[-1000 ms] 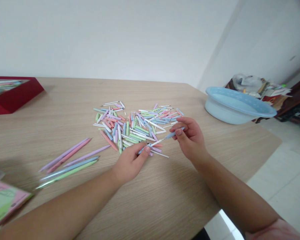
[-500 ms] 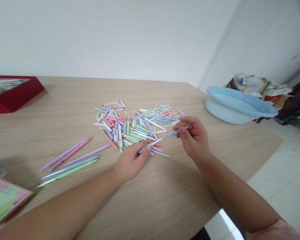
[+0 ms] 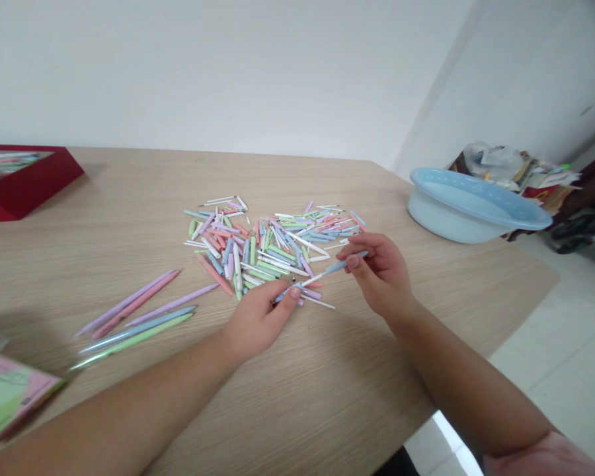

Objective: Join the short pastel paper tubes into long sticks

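Between the fingers of my left hand point(image 3: 258, 320) is a light-blue pen part with a white refill point(image 3: 313, 279) sticking out to the right. My right hand point(image 3: 383, 274) pinches a light-blue pen barrel point(image 3: 335, 266). Its lower left end meets the refill's tip, and the two lie roughly in line. Behind and under both hands spreads a loose pile of pen parts point(image 3: 237, 268) in white, green, purple, pink and blue, with thin white refills among them.
Several longer pens point(image 3: 143, 326) lie side by side at the left of the wooden table point(image 3: 287, 410). A red box point(image 3: 34, 185) of pens stands at the far left, a printed packet point(image 3: 14, 396) at the near left. A blue basin point(image 3: 456, 215) sits at the right edge.
My right hand has brought the blue barrel left, from just apart from the refill's tip to meeting it. My left hand has hardly moved. The view has shifted slightly.
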`<move>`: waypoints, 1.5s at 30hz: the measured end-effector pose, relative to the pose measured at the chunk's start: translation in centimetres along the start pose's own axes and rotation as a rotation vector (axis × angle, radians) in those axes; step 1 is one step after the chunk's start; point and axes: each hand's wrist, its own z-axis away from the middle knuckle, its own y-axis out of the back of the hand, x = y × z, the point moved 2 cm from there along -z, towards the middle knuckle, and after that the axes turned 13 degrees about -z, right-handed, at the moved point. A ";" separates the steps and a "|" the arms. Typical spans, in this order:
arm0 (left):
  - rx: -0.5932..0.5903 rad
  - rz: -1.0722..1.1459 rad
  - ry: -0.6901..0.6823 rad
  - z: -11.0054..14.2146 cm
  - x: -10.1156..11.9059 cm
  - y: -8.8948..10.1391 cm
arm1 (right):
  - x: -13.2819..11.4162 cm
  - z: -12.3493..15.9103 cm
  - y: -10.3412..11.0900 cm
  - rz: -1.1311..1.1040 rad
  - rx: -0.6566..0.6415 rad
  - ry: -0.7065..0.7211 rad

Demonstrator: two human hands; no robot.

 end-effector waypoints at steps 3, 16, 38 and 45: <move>-0.007 -0.014 -0.010 0.0 0.0 -0.1 | 0.1 0.1 -0.2 0.040 -0.077 -0.003; 0.003 -0.071 0.000 0.0 -0.3 -0.3 | 1.5 1.0 0.1 0.124 -0.342 -0.278; 0.005 -0.128 -0.091 0.2 0.4 -0.4 | 0.3 0.7 -0.5 0.460 -0.354 -0.261; 0.000 -0.126 -0.039 0.1 0.0 -0.5 | -0.3 -0.3 0.0 0.332 -0.613 -0.064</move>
